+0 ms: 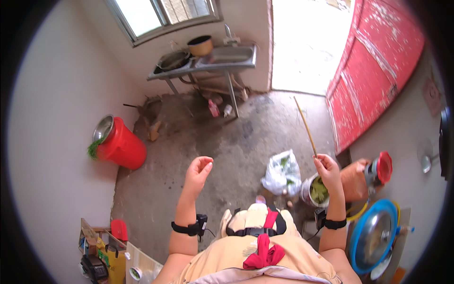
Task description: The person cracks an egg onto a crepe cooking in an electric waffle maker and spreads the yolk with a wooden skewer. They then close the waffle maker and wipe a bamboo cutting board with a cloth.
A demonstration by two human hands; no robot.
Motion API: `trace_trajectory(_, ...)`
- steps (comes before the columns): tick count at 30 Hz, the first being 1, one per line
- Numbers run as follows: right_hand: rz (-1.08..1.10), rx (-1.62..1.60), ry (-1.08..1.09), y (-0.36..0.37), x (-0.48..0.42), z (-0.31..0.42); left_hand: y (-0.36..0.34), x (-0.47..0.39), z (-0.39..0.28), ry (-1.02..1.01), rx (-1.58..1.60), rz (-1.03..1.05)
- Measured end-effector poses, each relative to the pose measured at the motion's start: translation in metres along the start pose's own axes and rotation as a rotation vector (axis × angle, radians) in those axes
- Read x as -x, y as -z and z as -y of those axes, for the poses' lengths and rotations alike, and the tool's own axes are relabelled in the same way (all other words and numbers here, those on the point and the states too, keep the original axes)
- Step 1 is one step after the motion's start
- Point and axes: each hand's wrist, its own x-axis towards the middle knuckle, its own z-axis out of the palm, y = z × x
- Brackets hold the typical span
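Observation:
My right hand (327, 171) grips the lower end of a thin wooden stick (305, 122), which points up and away toward the doorway. Below that hand stands a white bucket (305, 191) with green leaves in it, partly hidden by my forearm. Beside the bucket a white plastic bag (282, 174) with some greens lies on the concrete floor. My left hand (199, 174) is raised over the floor with its fingers curled and the fingertips near the thumb; nothing shows in it. Both wrists wear black straps with small devices.
A metal sink stand (227, 65) with a pot (200, 45) is under the window. A red bin (124, 145) holding a metal bowl (103, 128) and greens stands at left. The red door (376, 71) is open. At right are a blue-rimmed lid (374, 236) and a gas burner (372, 172).

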Motion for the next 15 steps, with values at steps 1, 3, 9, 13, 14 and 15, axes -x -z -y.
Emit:
trace_trajectory(1,0.020,-0.011,-0.005,-0.010,-0.030,0.002,0.006,-0.016,-0.003,-0.025,0.026,-0.041)
trace_trajectory(3,0.058,0.021,-0.040,-0.034,-0.085,0.007,0.012,-0.042,-0.002,-0.014,0.015,-0.133)
trace_trajectory(9,0.239,0.027,-0.055,-0.113,-0.232,-0.012,0.062,-0.095,0.039,0.069,0.032,-0.389)
trace_trajectory(13,0.272,0.105,-0.053,-0.146,-0.323,-0.020,0.125,-0.131,0.053,0.199,0.004,-0.596)
trace_trajectory(14,0.276,0.103,-0.062,-0.156,-0.344,-0.020,0.140,-0.143,0.057,0.187,0.018,-0.613)
trace_trajectory(15,0.279,0.135,-0.123,-0.165,-0.364,-0.015,0.152,-0.156,0.061,0.194,0.005,-0.638)
